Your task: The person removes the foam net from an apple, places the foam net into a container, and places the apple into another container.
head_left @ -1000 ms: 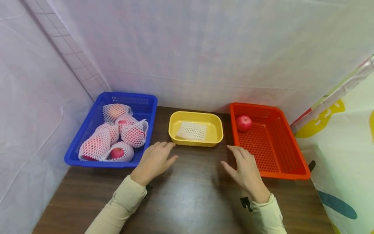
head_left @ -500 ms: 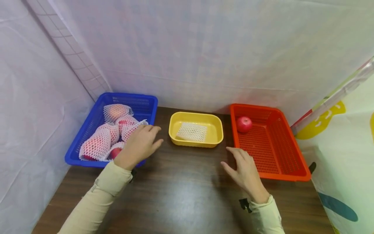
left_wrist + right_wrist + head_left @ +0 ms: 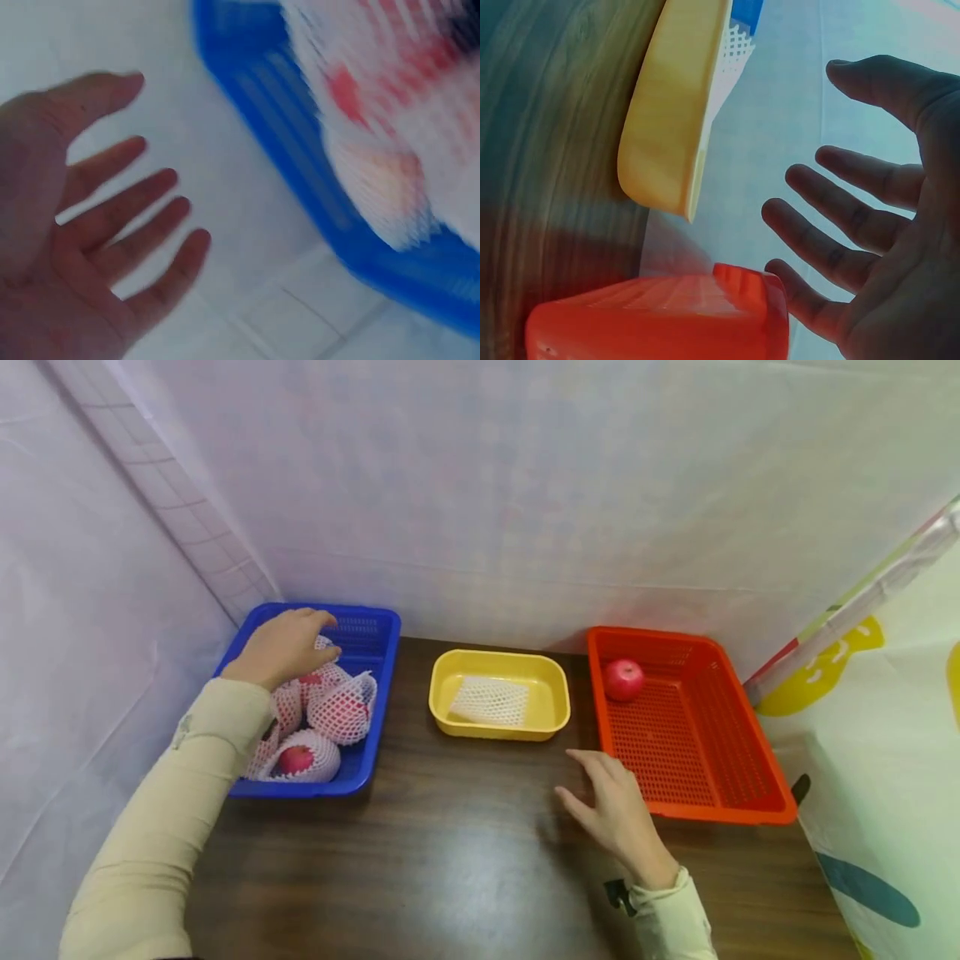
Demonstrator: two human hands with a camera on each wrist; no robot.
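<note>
My left hand (image 3: 281, 647) is over the far left part of the blue basket (image 3: 386, 693), fingers spread and holding nothing in the left wrist view. Below it lie several red apples in white foam nets, among them one netted apple (image 3: 341, 708) at the basket's right and another (image 3: 300, 760) at its front. The hand and sleeve hide part of the pile. My right hand (image 3: 618, 814) hovers above the table beside the near left corner of the red basket (image 3: 720, 810), its fingers relaxed and apart, with nothing in them.
Between the baskets stands a yellow tray (image 3: 450, 727) with a flat white foam net (image 3: 491, 700) inside. One bare red apple (image 3: 624, 680) sits at the far left of the red basket. White sheets (image 3: 480, 510) enclose the brown table (image 3: 420, 860).
My left hand has moved left and away from me, from beside the yellow tray to over the blue basket. The right hand has shifted only slightly left and nearer.
</note>
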